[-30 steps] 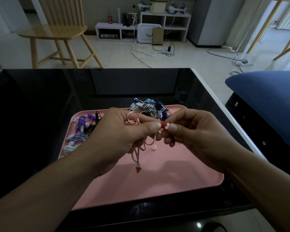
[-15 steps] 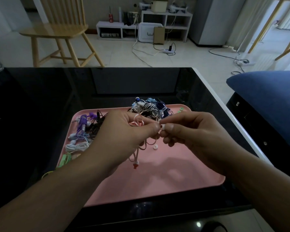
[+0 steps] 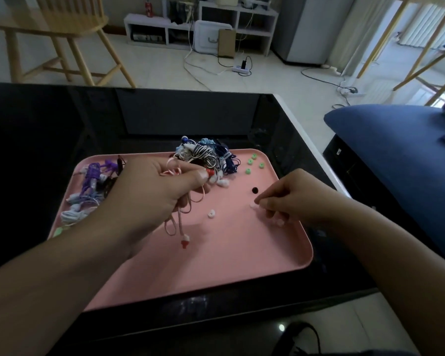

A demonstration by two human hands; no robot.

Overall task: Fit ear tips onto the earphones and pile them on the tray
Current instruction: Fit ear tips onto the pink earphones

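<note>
On the dark glossy surface (image 3: 62, 129) sits the pink tray (image 3: 216, 273), and over it the left hand (image 3: 149, 194) has its fingers clamped on a pink earphone (image 3: 210, 172) with a red bud at thumb and forefinger, its cord dangling to the tray. Right of that bud, the right hand (image 3: 293, 199) has its fingertips pinched together on a pale ear tip (image 3: 253, 205) lying on the tray. A white tip (image 3: 211, 213), a black one (image 3: 254, 190) and green tips (image 3: 254, 163) lie loose near it, with earphone piles at the tray's far (image 3: 203, 155) and left (image 3: 93, 186) edges, so much fitting seems left.
</note>
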